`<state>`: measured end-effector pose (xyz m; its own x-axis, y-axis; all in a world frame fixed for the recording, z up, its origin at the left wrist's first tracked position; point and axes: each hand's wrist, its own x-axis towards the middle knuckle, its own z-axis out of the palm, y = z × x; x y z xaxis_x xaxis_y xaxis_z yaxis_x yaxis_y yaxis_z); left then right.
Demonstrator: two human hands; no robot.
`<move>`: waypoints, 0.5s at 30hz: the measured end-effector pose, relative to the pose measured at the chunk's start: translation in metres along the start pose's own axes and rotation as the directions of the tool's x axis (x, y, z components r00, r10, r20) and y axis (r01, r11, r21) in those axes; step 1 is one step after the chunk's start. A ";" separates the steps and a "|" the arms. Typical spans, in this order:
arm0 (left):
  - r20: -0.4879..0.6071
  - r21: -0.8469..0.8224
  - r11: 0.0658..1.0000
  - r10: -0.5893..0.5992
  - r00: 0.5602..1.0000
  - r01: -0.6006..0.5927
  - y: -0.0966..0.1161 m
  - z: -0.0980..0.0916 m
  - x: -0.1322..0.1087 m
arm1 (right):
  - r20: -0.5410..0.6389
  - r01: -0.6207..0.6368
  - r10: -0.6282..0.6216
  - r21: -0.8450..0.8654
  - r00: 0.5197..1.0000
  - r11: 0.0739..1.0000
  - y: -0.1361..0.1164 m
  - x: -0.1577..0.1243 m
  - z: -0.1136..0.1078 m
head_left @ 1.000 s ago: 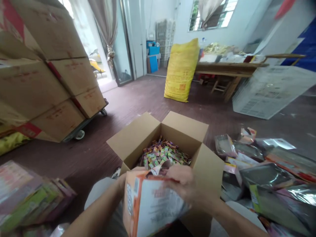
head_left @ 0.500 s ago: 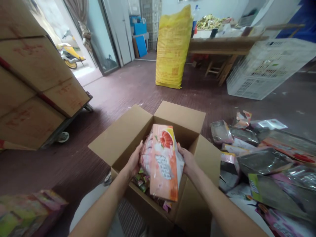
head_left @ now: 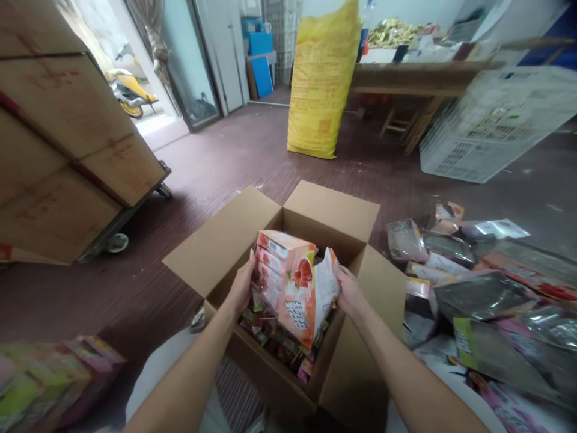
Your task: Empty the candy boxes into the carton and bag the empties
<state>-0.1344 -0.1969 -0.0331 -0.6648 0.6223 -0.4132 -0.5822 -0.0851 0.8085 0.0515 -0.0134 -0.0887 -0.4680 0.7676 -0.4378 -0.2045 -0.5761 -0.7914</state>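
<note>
An orange-and-pink printed snack box (head_left: 295,288) is tilted in the mouth of an open carton (head_left: 367,307). My left hand (head_left: 243,281) grips its left side, where rows of printed packets show. On the right, my right hand (head_left: 350,291) pinches a flap whose pale inner side shows, peeled away from the front panel. Both hands' fingers are partly hidden behind the box. Below it, small colourful wrapped pieces (head_left: 288,355) lie in the carton.
Crushed clear trays and printed packaging (head_left: 487,294) are heaped at right. Several more printed boxes (head_left: 58,373) stand at lower left. Stacked cartons (head_left: 81,138) sit on a trolley. Farther off are a yellow sack (head_left: 320,84), a white crate (head_left: 491,126) and a wooden table (head_left: 406,78).
The snack box has turned, so its left side now faces me more. My right hand has moved slightly right with the flap, and more wrapped pieces show below.
</note>
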 end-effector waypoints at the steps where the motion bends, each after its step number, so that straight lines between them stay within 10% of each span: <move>1: -0.009 -0.013 1.000 -0.004 1.000 0.004 0.002 0.001 0.000 | 0.009 -0.016 0.016 -0.002 1.000 1.000 0.002 -0.002 0.003; 5: 0.006 -0.066 0.998 -0.006 1.000 0.007 0.010 0.002 0.000 | 0.109 -0.126 0.122 0.030 0.987 0.992 0.006 -0.004 0.011; 10: -0.072 -0.017 0.993 -0.116 0.991 0.115 0.012 -0.003 0.005 | -0.075 -0.372 0.374 0.029 0.925 0.928 0.001 0.000 0.012; 15: -0.097 -0.136 0.929 -0.357 0.929 0.343 0.015 -0.004 0.005 | 0.119 -0.507 0.510 -0.054 0.852 0.860 0.002 -0.007 0.014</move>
<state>-0.1487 -0.1982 -0.0244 -0.4550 0.5326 -0.7136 -0.8329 0.0289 0.5527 0.0419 -0.0238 -0.0811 -0.6050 0.3268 -0.7261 0.1084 -0.8696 -0.4818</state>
